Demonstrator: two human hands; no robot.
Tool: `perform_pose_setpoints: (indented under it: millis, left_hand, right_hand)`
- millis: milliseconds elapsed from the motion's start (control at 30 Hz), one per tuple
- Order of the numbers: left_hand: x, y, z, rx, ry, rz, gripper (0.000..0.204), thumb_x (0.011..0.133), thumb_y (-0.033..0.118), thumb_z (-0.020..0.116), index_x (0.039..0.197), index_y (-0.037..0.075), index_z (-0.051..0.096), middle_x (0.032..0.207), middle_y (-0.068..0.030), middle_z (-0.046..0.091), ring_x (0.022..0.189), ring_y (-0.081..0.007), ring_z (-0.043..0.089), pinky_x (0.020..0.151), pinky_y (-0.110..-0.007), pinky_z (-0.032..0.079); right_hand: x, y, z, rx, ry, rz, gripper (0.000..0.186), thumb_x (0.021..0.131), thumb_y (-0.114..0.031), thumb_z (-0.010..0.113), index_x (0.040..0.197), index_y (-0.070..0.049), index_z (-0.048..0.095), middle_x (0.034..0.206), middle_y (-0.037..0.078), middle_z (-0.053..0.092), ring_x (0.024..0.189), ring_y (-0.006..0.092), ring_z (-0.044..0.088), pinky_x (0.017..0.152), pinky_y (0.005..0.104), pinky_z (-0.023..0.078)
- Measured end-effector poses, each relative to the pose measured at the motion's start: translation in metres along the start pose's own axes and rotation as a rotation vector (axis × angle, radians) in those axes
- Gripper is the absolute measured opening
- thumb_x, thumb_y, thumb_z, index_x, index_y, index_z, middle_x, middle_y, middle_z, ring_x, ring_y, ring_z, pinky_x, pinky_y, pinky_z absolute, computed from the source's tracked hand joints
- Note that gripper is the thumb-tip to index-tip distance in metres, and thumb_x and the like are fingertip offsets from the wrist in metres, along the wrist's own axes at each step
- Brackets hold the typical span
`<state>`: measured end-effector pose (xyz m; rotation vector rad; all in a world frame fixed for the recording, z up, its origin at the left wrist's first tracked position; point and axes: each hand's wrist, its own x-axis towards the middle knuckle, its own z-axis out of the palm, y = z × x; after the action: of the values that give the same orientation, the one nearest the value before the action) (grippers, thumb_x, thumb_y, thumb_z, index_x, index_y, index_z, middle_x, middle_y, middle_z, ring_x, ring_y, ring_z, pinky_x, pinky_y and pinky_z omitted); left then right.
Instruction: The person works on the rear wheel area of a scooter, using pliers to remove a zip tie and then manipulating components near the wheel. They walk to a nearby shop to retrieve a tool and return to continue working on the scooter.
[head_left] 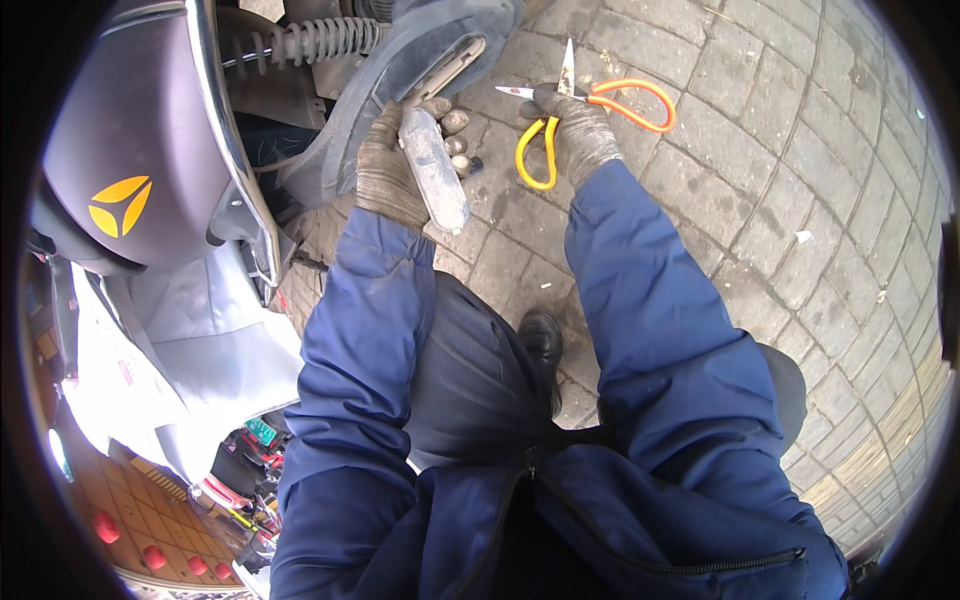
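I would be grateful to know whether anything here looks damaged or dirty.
Yes: the long greyish piece in the left hand is smudged with grime and perhaps detached, since the dark panel ahead shows a slot of similar shape. A small white scrap also lies stray on the paving to the right.

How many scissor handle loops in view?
2, both on the scissors: left loop left of the right hand, right loop to its right.

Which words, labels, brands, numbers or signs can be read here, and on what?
No text is readable.
Yellow emblem on the grey panel: a shape without letters.
Green plate, lower left: too small to read.
Scissors, one blade: red mark, too small to read.
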<state>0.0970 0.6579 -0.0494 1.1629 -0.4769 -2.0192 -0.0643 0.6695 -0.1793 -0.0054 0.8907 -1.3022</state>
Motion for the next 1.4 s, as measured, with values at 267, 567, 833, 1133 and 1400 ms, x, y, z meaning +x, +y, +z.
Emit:
perform_pose_setpoints:
  millis: [267, 567, 833, 1133, 1400]
  left_hand:
    - [0.0, 0.005, -0.006, 0.014, -0.096, -0.041, 0.049, 0.09, 0.046, 0.037, 0.101, 0.001, 0.053, 0.08, -0.01, 0.051, 0.065, -0.0208, 0.047, 0.055, -0.033, 0.042]
    - [0.001, 0.009, -0.01, -0.011, -0.206, -0.075, 0.042, 0.091, 0.042, 0.037, 0.09, 0.003, 0.054, 0.07, -0.0066, 0.047, 0.059, -0.0175, 0.044, 0.05, -0.03, 0.037]
    - [0.009, -0.005, -0.06, 1.274, 0.262, 0.064, 0.033, 0.089, 0.039, 0.052, 0.091, 0.007, 0.06, 0.07, -0.0032, 0.055, 0.061, -0.0097, 0.051, 0.052, -0.025, 0.043]
    - [-0.001, -0.006, -0.22, 1.92, 0.547, 0.014, 0.037, 0.077, 0.035, 0.068, 0.094, 0.003, 0.058, 0.085, -0.0123, 0.063, 0.077, -0.0233, 0.059, 0.071, -0.035, 0.046]
    - [-0.022, -0.022, -0.334, 1.776, 0.951, 0.027, 0.046, 0.072, 0.031, 0.072, 0.106, 0.003, 0.057, 0.09, -0.016, 0.065, 0.086, -0.0289, 0.062, 0.075, -0.037, 0.047]
  right_hand:
    - [0.006, 0.003, 0.0, -0.027, 0.007, 0.014, 0.018, 0.08, -0.011, 0.061, 0.094, 0.0, 0.058, 0.078, 0.014, 0.063, 0.064, 0.0213, 0.059, 0.054, 0.0307, 0.049]
    - [0.009, 0.005, 0.004, -0.029, 0.027, 0.048, 0.017, 0.08, -0.009, 0.06, 0.094, 0.001, 0.058, 0.079, 0.015, 0.063, 0.064, 0.0219, 0.06, 0.051, 0.0306, 0.05]
    - [0.01, 0.007, -0.001, -0.006, 0.047, 0.032, 0.018, 0.08, -0.011, 0.06, 0.094, 0.0, 0.058, 0.079, 0.014, 0.063, 0.063, 0.022, 0.059, 0.051, 0.0318, 0.048]
    - [0.014, 0.011, -0.03, -0.194, 0.143, 0.122, 0.024, 0.08, -0.02, 0.062, 0.097, -0.005, 0.056, 0.082, 0.011, 0.064, 0.062, 0.0208, 0.058, 0.048, 0.0315, 0.045]
    - [0.02, 0.015, -0.086, -0.281, 0.247, 0.163, 0.025, 0.081, -0.021, 0.06, 0.1, -0.004, 0.054, 0.084, 0.012, 0.063, 0.067, 0.0249, 0.063, 0.051, 0.0369, 0.049]
